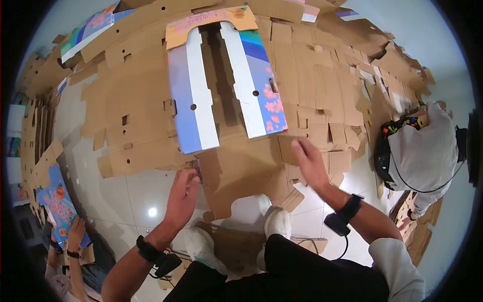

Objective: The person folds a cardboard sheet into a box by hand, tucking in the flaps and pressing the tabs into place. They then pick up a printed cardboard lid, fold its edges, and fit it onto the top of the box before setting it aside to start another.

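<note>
Cataloguing remotely: left hand (182, 194), 7 o'clock of carton (198, 93), fingers half-curled, hold I can't tell; right hand (311, 162), 5 o'clock, loosely curled, empty.

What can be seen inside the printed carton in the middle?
Between the two white-striped flaps of the printed carton, shadowed brown cardboard shows, with no separate item visible on it. What lies beneath the flaps is covered.
</note>
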A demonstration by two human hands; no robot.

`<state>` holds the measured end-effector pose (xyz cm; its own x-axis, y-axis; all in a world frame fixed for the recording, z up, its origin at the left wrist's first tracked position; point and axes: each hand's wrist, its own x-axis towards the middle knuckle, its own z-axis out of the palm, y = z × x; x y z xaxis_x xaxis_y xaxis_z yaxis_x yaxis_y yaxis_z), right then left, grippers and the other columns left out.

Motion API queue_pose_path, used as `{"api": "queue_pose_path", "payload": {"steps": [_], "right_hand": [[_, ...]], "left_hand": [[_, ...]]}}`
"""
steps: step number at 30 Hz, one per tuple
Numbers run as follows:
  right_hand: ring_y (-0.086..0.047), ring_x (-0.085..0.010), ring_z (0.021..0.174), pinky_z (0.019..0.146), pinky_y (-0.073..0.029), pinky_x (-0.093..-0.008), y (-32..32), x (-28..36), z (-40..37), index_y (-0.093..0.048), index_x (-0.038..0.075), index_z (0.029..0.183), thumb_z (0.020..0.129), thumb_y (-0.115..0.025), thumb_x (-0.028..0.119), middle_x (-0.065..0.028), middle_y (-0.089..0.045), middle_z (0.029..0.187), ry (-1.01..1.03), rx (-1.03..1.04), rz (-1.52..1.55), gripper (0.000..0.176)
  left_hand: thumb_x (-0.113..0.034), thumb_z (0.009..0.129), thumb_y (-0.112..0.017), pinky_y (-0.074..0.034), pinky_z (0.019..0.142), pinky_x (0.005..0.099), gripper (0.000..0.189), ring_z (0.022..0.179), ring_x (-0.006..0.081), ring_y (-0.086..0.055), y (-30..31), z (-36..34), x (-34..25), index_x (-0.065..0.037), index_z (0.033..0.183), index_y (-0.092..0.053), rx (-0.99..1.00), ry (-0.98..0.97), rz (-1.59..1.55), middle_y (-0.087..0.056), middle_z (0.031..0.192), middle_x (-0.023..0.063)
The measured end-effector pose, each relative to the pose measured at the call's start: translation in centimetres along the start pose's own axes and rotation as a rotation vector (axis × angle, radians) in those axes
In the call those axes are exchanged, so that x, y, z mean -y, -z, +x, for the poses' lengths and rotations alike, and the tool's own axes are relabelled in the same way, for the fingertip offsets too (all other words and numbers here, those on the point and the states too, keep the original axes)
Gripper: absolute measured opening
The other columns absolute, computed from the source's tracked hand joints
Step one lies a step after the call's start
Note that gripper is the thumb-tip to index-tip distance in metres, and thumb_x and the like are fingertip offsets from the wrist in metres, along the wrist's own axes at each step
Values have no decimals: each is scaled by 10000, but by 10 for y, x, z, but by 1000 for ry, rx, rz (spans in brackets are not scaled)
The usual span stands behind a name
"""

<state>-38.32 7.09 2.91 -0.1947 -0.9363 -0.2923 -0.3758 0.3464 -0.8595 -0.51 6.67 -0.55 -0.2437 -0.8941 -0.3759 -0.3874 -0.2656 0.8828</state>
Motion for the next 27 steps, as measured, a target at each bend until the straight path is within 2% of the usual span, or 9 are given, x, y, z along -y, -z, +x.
{"api": "queue_pose_path", "payload": {"steps": [2, 5, 9, 12, 14, 15, 17, 23, 27], "right_hand": [[-677, -316, 1105, 980, -560, -428, -2, 0, -18, -571, 60, 1519, 1041, -703, 198, -212, -650, 1316, 291, 178, -262, 515], [-609, -390, 1220, 1037, -557, -464, -11, -2, -33, -495, 128, 1621, 995, -742, 170, -238, -517, 1501, 565, 266, -661, 674], [-595, -387, 1279, 1087, -552, -469, -12, -6, -33, -436, 192, 1678, 863, -758, 13, -188, -402, 1630, 512, 304, -746, 895], [-579, -402, 1281, 1091, -536, -451, -12, 0, -33, -458, 179, 1667, 850, -656, -64, -221, -440, 1598, 487, 277, -613, 874], [-589, -390, 1309, 1095, -525, -427, -11, 5, -32, -511, 158, 1635, 828, -573, -132, -203, -463, 1602, 280, 276, -314, 860], [-594, -384, 1322, 1097, -519, -415, -9, 6, -28, -538, 148, 1620, 817, -531, -167, -194, -474, 1604, 187, 271, -163, 863], [-606, -372, 1349, 1084, -519, -391, 6, 9, -21, -589, 133, 1579, 800, -477, -209, -183, -502, 1606, 424, 259, -248, 858], [-632, -369, 1379, 1105, -540, -384, 4, 45, -36, -639, 118, 1524, 839, -474, -264, -181, -543, 1605, 562, 222, -298, 802], [-631, -373, 1386, 1135, -549, -406, 9, 57, -31, -631, 92, 1520, 900, -578, -221, -181, -578, 1571, 613, 202, -366, 697]], "left_hand": [[-158, 1136, -574, -518, 1021, 415, 179, 1199, 205, -624, -4, 5, 13, -85, 1296, -540, 60, 148, -223, -614, 1255, 59], [-166, 1135, -574, -521, 1026, 416, 197, 1204, 194, -621, 7, 9, 12, -94, 1308, -513, 186, 92, -246, -611, 1260, 70], [-200, 1142, -554, -523, 1014, 397, 245, 1168, 186, -618, 9, 10, -5, -155, 1362, -457, 219, 264, -229, -613, 1250, 67], [-241, 1151, -535, -522, 1027, 372, 313, 1154, 182, -617, 14, 12, -12, -223, 1438, -413, 250, 441, -347, -610, 1273, 53], [-216, 1157, -506, -525, 1033, 380, 333, 1169, 193, -633, 19, 13, 1, -238, 1472, -399, 253, 441, -321, -625, 1279, 61], [-157, 1142, -509, -532, 1007, 379, 378, 1135, 198, -642, 17, 13, -1, -222, 1498, -399, 226, 397, -386, -633, 1249, 70], [-40, 1112, -514, -547, 956, 376, 477, 1066, 208, -661, 15, 4, -7, -190, 1549, -399, 172, 316, -522, -650, 1188, 89], [213, 905, -628, -561, 958, 364, 838, 1097, 222, -687, 28, -27, -5, -137, 1638, -420, -4, -99, -28, -693, 1199, 118], [163, 886, -714, -563, 978, 378, 729, 1175, 253, -664, 47, -29, -10, -91, 1550, -554, -61, -321, 245, -670, 1291, 113]]}}
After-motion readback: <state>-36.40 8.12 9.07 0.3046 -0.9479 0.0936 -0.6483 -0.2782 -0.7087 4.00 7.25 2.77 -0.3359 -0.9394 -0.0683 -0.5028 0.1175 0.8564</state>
